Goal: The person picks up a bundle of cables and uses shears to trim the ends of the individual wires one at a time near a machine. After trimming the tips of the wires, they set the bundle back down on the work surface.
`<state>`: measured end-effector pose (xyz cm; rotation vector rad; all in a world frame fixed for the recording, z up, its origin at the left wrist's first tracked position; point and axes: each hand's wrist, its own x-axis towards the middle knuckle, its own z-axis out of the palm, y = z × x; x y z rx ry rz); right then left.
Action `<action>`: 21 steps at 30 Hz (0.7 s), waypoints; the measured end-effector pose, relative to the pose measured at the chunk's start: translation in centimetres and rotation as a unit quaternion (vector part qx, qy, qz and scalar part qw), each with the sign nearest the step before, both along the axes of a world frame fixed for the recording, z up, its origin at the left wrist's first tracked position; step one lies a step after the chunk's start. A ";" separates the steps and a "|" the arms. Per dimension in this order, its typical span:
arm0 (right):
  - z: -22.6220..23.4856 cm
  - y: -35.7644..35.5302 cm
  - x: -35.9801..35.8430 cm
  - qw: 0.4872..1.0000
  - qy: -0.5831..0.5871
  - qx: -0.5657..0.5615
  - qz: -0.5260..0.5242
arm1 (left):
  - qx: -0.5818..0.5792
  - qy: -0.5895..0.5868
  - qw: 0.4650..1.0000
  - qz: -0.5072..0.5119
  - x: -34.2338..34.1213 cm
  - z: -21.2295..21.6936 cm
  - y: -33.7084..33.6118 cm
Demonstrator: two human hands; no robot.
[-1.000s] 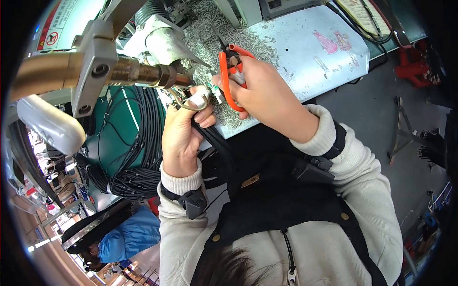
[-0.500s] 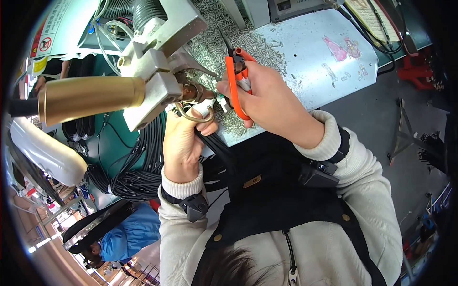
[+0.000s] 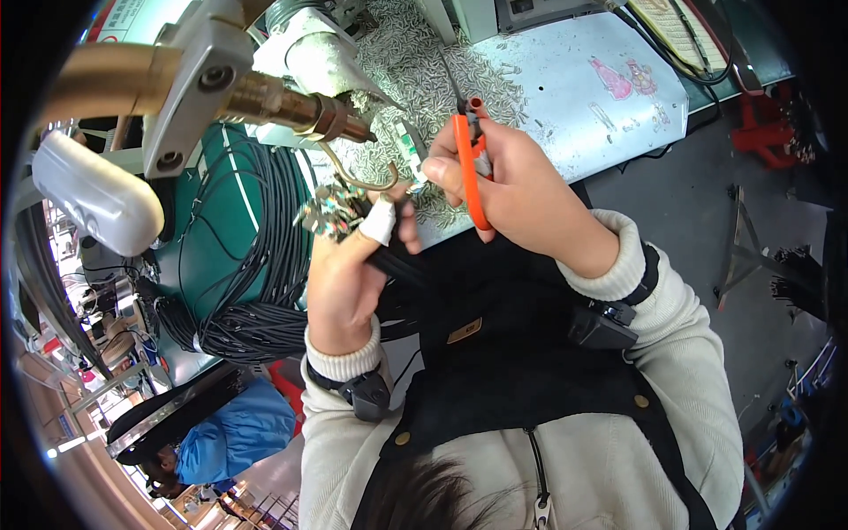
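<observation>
Orange snips (image 3: 468,168) in the right hand (image 3: 517,190) — fingers wrapped tight round the handles.
Left hand (image 3: 349,274) clenches a black cable (image 3: 397,265) beside them — its connector cluster (image 3: 327,215) under the brass hook (image 3: 358,181).

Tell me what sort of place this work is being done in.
Most likely a factory floor for cable or wire assembly. A big coil of black cables lies beside the bench, small metal bits litter the light worktable, and the right hand holds orange-handled snips.
</observation>
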<state>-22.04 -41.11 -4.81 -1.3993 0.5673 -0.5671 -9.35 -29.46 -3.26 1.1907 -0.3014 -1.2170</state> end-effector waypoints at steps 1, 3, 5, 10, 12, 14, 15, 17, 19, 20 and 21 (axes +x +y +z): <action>0.2 0.3 -0.3 1.000 0.002 0.000 -0.002 | -0.001 -0.001 1.000 0.001 -0.4 -0.1 0.4; 0.1 1.1 -0.7 0.993 0.006 -0.112 -0.029 | -0.015 -0.134 0.991 0.001 -1.2 -0.5 1.1; -0.1 1.9 -0.9 0.940 0.018 -0.330 -0.082 | -0.022 -0.200 0.980 0.002 -2.1 -0.6 1.6; 0.8 2.2 -1.4 0.988 0.000 -0.134 0.077 | 0.025 -0.146 0.989 0.014 -3.4 -0.3 2.3; 0.8 1.9 -1.6 0.996 -0.029 -0.066 0.057 | -0.050 -0.058 0.997 -0.017 -3.0 -0.6 2.6; 0.6 1.8 -1.8 0.998 -0.043 -0.031 0.046 | -0.059 -0.028 0.997 -0.045 -2.4 -0.6 3.0; 0.1 1.9 -1.8 0.995 -0.036 -0.068 0.059 | -0.067 0.002 0.995 -0.073 -2.1 -0.5 3.1; -0.6 2.1 -1.9 0.986 -0.021 -0.141 0.083 | -0.076 0.032 0.992 -0.101 -2.2 -0.3 3.3; -0.2 2.3 -2.0 0.977 -0.014 -0.206 0.047 | -0.021 -0.019 0.997 -0.069 -3.1 0.2 3.0; 0.1 2.4 -2.1 0.963 -0.006 -0.270 0.011 | 0.006 -0.044 0.998 -0.052 -3.4 0.3 3.0; 0.4 2.4 -2.1 0.943 0.001 -0.332 -0.024 | 0.006 -0.044 0.998 -0.052 -3.7 0.0 3.1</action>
